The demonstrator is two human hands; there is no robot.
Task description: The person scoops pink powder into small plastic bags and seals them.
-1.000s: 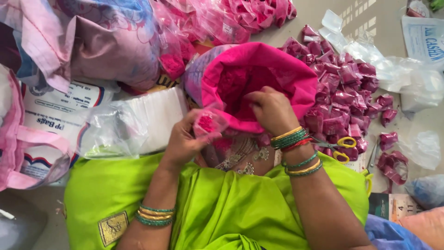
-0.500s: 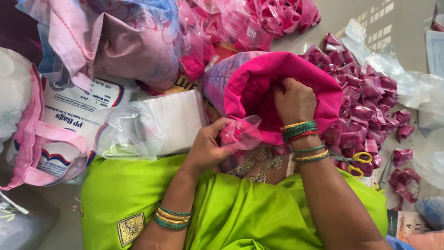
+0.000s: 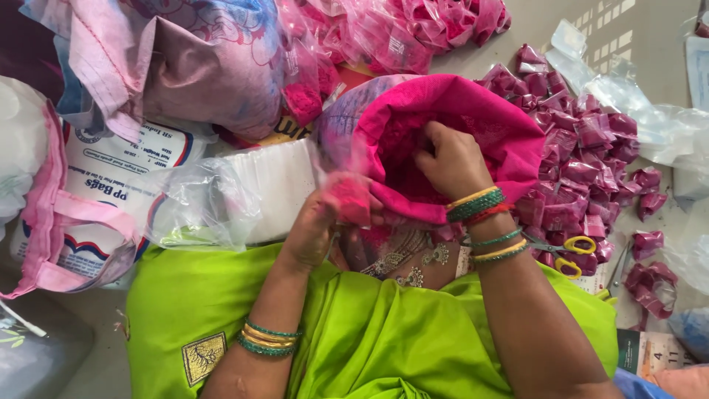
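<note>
My left hand [image 3: 314, 225] holds a small clear plastic pouch [image 3: 348, 198] with pink powder in it, just beside the rim of a big pink sack [image 3: 480, 118]. My right hand [image 3: 449, 159] reaches down into the open mouth of that sack, its fingers curled and partly buried in the pink powder [image 3: 402, 159]. Whether it grips anything in there is hidden. Both wrists wear bangles, and bright green cloth [image 3: 354, 332] covers my lap below.
A heap of filled pink pouches [image 3: 591, 159] lies right of the sack, more packets [image 3: 399, 29] at the top. Yellow-handled scissors [image 3: 569, 255] rest by my right wrist. A stack of empty clear bags [image 3: 244, 196] lies left. Printed sacks [image 3: 96, 192] and cloth [image 3: 199, 66] crowd the left.
My left hand has brought the small pouch closer to the sack's rim. My right hand stays inside the sack, a little deeper.
</note>
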